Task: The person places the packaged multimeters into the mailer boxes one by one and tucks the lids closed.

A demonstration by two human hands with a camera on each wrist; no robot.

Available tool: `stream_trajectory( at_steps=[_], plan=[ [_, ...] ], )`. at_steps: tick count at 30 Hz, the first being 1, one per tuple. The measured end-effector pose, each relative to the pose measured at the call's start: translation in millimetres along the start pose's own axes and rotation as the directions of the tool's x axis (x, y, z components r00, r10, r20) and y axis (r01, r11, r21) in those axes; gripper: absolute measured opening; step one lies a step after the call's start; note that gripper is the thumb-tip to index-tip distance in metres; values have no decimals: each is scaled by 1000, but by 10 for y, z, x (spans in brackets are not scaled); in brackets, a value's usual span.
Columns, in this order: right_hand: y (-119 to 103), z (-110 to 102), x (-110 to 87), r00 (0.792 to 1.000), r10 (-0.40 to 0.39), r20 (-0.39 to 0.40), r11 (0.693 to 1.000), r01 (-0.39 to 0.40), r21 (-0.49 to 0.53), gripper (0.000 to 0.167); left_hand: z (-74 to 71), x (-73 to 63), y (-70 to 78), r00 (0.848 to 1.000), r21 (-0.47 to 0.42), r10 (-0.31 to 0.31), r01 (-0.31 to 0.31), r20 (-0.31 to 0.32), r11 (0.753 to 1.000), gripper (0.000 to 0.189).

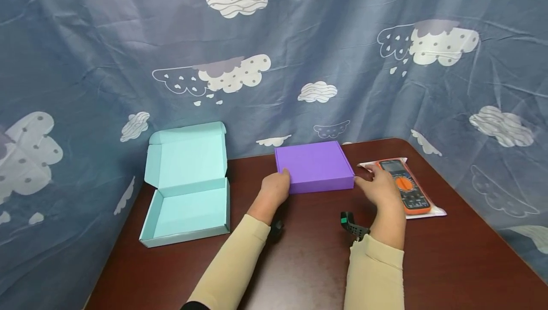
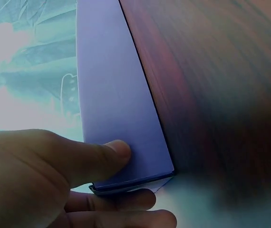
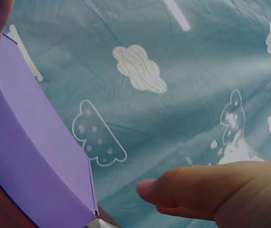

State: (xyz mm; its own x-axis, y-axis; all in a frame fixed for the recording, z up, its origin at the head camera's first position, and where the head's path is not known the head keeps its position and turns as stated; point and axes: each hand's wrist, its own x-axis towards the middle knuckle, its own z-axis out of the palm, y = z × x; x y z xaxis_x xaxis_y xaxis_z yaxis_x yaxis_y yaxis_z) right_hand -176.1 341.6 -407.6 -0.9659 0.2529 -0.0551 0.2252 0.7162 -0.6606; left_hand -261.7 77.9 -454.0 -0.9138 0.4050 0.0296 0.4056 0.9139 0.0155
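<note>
A closed purple cardboard box (image 1: 314, 163) lies flat on the dark table towards the back. My left hand (image 1: 275, 190) grips its front left corner; in the left wrist view the thumb (image 2: 119, 151) lies on the front face and the fingers are against the side. Close to the front right corner is my right hand (image 1: 380, 187), holding nothing. In the right wrist view its thumb (image 3: 173, 187) stands apart from the purple box (image 3: 35, 137). Just beyond that hand, an orange and black multimeter (image 1: 404, 184) lies on a white plastic bag.
An open light-teal cardboard box (image 1: 186, 160), lid raised, stands at the left of the brown table (image 1: 299, 253). A blue cloud-patterned curtain (image 1: 291, 29) hangs along the back and both sides.
</note>
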Motion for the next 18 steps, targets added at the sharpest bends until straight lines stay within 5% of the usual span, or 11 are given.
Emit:
stream_trajectory(
  at_steps=[9,14,18],
  plan=[
    [124,-38,-36,974,64,-219,997,-56,44,59,-49,154,203,999,-2,-19,19,29,1000,46],
    [164,-1,-30,942,100,-320,995,-87,54,53,-60,77,181,996,-70,-76,79,46,994,53],
    [239,21,-20,936,159,-313,987,-144,70,57,-18,-44,150,994,-77,-95,100,59,992,69]
  ],
)
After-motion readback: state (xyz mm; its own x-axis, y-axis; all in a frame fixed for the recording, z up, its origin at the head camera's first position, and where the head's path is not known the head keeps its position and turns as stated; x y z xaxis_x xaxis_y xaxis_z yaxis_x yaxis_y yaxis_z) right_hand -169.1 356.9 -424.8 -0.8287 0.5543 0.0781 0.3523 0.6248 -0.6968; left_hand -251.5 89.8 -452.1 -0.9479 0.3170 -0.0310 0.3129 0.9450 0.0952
